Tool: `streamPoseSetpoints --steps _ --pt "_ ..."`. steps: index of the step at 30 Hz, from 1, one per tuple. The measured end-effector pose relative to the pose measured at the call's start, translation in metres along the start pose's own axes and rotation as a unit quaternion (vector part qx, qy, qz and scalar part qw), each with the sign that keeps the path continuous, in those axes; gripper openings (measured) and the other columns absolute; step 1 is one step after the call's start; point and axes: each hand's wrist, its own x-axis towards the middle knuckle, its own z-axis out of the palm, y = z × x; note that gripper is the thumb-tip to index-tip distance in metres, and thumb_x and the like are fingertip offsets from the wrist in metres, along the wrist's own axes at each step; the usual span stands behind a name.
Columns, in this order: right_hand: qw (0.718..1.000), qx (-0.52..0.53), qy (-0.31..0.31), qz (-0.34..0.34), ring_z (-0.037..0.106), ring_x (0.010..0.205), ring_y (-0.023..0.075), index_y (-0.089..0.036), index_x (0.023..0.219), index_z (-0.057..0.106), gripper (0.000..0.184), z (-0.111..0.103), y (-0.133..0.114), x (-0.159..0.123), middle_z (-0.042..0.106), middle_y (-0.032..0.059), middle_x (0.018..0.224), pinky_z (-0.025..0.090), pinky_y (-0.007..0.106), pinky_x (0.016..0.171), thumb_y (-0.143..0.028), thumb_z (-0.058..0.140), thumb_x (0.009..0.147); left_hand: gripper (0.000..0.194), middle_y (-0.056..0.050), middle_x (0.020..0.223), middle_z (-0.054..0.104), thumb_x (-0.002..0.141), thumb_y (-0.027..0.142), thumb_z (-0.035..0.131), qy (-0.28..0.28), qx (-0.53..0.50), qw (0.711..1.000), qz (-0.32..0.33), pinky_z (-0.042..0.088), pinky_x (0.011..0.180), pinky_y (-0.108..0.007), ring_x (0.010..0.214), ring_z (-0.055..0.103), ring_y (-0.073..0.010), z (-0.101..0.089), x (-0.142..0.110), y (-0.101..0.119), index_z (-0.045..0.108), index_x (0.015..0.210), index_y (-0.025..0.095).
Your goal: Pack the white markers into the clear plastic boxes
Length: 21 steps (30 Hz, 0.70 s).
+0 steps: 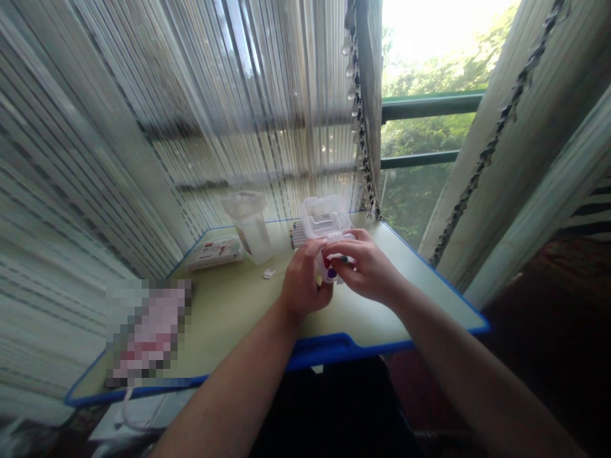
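Both my hands are together above the middle of a pale green desk with a blue edge. My left hand is shut around the lower part of a transparent plastic box, whose hinged upper part stands up behind my fingers. Red and purple items show inside the box, partly hidden by my hands. My right hand pinches a thin marker with a dark green tip against the box's front. A bundle of several markers lies just behind my left hand.
A tall transparent plastic cup and a flat printed package stand at the back left. A small white piece lies near my left hand. A pixelated object lies at the left. Striped curtains and a window with a green railing surround the desk.
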Motion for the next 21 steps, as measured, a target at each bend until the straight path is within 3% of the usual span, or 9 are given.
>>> streamPoseSetpoints --steps 10,15,21 --pt "0.998 0.052 -0.03 -0.029 0.058 0.095 0.0195 -0.022 0.089 0.067 0.017 -0.0067 0.0 -0.0012 0.07 0.0024 0.094 0.035 0.039 0.093 -0.019 0.053 0.081 0.05 -0.017 0.116 0.054 0.084 0.035 0.046 0.009 0.0 1.0 -0.001 0.047 0.089 -0.042 0.109 0.055 -0.0258 -0.0007 -0.0003 0.0 0.033 0.127 0.014" --pt "0.998 0.063 -0.015 -0.018 0.06 0.09 0.019 -0.021 0.086 0.069 0.017 -0.008 -0.0008 -0.0023 0.071 0.003 0.091 0.039 0.038 0.088 -0.025 0.052 0.084 0.048 -0.016 0.116 0.054 0.085 0.036 0.044 0.014 0.01 1.0 -0.026 0.048 0.088 -0.041 0.108 0.055 -0.0255 -0.001 -0.0003 0.0018 0.032 0.126 0.014" --pt "0.997 0.07 0.021 -0.014 0.062 0.091 0.0197 -0.022 0.084 0.07 0.016 -0.0017 0.003 -0.0041 0.072 0.0035 0.092 0.041 0.04 0.09 -0.019 0.055 0.079 0.048 -0.017 0.116 0.054 0.085 0.039 0.042 0.012 0.004 1.0 -0.023 0.048 0.089 -0.042 0.109 0.054 -0.0261 -0.0005 -0.0005 0.0005 0.032 0.126 0.015"
